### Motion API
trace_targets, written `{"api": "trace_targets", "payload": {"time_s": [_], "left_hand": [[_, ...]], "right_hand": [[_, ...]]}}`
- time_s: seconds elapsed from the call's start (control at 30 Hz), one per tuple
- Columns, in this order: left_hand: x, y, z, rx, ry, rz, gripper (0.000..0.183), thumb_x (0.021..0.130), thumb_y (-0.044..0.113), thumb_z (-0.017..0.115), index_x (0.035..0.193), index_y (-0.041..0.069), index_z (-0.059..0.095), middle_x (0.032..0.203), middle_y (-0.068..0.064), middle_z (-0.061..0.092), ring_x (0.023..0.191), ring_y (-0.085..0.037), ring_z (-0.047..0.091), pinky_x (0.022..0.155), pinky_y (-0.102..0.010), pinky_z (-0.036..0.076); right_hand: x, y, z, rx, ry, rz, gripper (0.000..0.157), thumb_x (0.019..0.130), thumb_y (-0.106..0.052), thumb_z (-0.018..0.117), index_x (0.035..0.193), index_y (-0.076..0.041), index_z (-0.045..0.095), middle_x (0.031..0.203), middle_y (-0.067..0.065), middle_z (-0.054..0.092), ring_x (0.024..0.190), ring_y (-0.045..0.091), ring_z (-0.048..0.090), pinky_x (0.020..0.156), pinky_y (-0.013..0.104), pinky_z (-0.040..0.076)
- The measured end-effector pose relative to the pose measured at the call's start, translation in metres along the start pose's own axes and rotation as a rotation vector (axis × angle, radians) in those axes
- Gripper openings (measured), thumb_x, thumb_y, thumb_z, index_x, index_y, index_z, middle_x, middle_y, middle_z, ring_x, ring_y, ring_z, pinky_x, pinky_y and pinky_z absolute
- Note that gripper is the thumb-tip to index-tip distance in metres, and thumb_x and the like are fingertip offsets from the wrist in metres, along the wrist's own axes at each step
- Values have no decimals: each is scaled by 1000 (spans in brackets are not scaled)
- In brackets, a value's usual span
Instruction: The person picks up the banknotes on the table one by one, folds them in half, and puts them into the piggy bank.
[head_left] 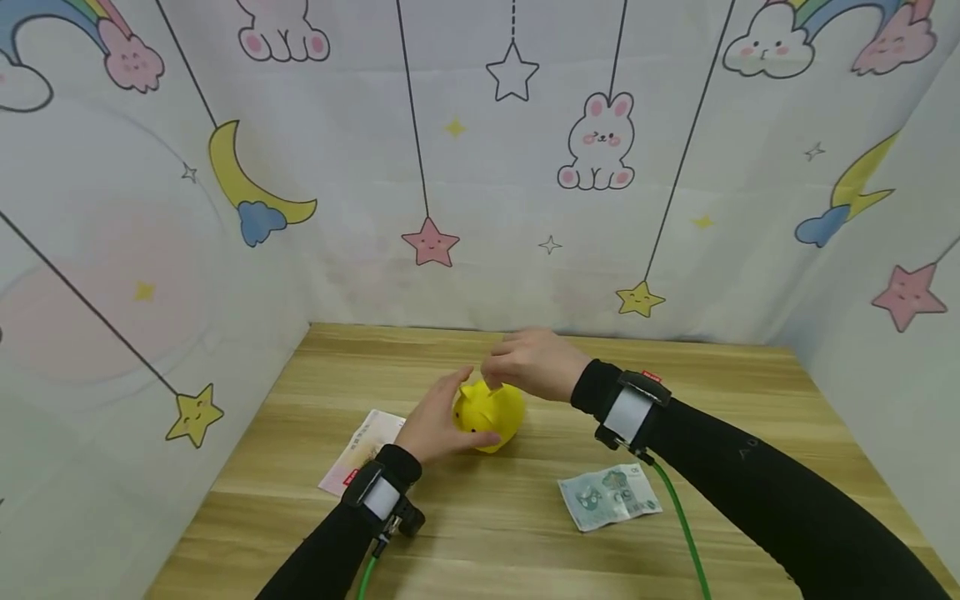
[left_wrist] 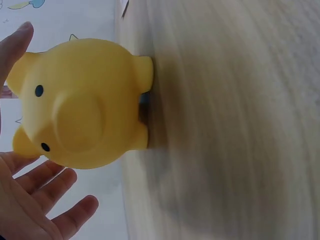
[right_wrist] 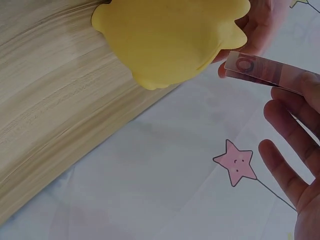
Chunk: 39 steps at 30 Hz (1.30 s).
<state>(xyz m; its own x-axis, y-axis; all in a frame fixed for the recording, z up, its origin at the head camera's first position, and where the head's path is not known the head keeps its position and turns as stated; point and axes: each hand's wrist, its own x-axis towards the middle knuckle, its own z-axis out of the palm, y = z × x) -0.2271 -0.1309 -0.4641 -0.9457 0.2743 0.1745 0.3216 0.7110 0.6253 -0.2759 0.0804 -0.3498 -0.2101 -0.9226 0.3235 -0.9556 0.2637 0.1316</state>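
Backdrop: white cloth printed with cartoon stars, moons, rabbits and clouds [head_left: 525,292], hung behind and at both sides.
Table: pale wood-grain top [head_left: 495,533].
Sleeves: black, long [head_left: 750,475]; a dark strap with a white band at each wrist, green cable trailing.
Right hand [head_left: 536,364]: above the pig's top. Thumb and index finger clamped on a folded note; remaining fingers bent and apart.
Left hand [head_left: 438,429]: cupped about the face end of the pig, thumb on the near side, fingers beyond. Fingers spread, none closed tight; how firmly they touch, cannot tell.
Pig: round yellow pig figure, smooth and matt [head_left: 491,412], mid-table between the hands. Upright on stubby feet, snout toward the left hand. Left wrist view gives the face: two black oval eyes, broad blunt snout, small ears standing out. Body plump, one even colour.
Pale pink banknote, flat paper [head_left: 365,446]: left of the left hand, partly hidden by it.
Blue-green printed banknote, creased paper [head_left: 610,497]: flat on the wood, near side, below the right wrist.
Folded note: reddish paper strip, printed "0" at its free end [right_wrist: 265,71]; held near the pig's ears, contact unclear.
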Motion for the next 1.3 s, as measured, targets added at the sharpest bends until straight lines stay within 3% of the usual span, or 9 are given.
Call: {"api": "trace_targets", "payload": {"time_s": [0.3,0.57,0.9,1.3], "left_hand": [[-2,-4,9,-65,-1,-24,99,65,66,74,143,26,27,136,7,38,113,-12,43,91,-36,39],[-2,-8,13,-131,42,-1,87,64,64,77,133,28,37,119,13,46,99,-7,47,84,-30,41],[-2,-8,13,-139,37,-13,83,66,60,78,131,27,38,119,13,45,99,-6,47,85,-27,41],[-2,-11,15,-125,39,-1,85,66,62,76,132,25,38,121,12,45,99,-5,47,84,-26,41]], "right_hand": [[0,5,9,10,-35,-26,16,83,-10,72,87,-22,62,80,-12,53,72,4,45,71,15,38],[4,8,14,46,-53,-50,16,83,-11,73,87,-22,62,79,-12,51,69,1,46,70,13,38],[10,12,18,113,-81,-40,21,82,0,70,83,-19,60,77,-12,46,66,1,43,66,11,36],[3,15,31,203,-53,-17,12,84,-10,70,91,-17,63,83,-9,49,71,1,47,71,10,38]]}}
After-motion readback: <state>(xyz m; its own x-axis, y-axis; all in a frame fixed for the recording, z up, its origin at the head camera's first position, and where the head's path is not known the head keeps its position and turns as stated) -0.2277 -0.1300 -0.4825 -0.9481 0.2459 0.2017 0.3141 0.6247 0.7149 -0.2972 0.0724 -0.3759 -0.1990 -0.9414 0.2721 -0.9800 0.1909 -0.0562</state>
